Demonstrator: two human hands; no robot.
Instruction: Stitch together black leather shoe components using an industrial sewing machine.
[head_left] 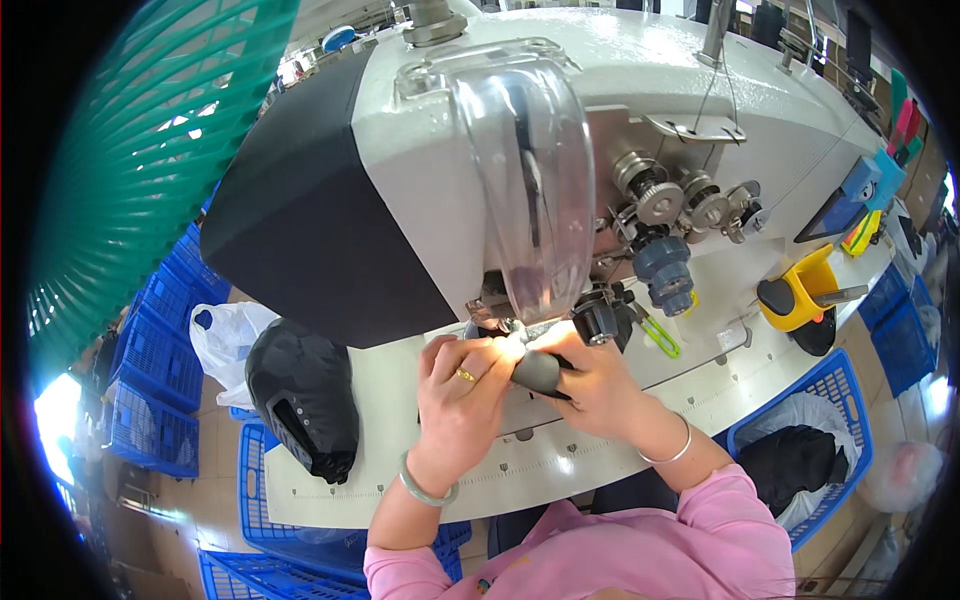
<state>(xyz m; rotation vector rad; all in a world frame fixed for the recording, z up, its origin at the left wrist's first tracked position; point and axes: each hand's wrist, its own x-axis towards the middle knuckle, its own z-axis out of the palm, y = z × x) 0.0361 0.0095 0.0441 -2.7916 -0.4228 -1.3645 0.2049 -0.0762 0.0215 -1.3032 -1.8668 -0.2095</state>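
Under the head of a large white sewing machine point(650, 70), a small dark grey curved fabric piece point(538, 371) sits in bright lamplight. My right hand point(603, 388) grips it from the right, fingers wrapped round its edge. On the other side my left hand point(462, 375), with a gold ring, has its fingers bent and pressed together by the piece's left edge; what lies under those fingertips is hidden. The needle area is just beyond my fingertips, washed out by glare. A clear plastic guard point(530, 190) hangs above my hands.
Green-handled snips point(660, 338) lie right of my hands, near a yellow holder point(805, 288). A black fabric item point(300, 400) rests on the left of the white table point(390, 490). Blue baskets point(845, 385) stand on both sides. A green fan guard point(150, 130) fills the upper left.
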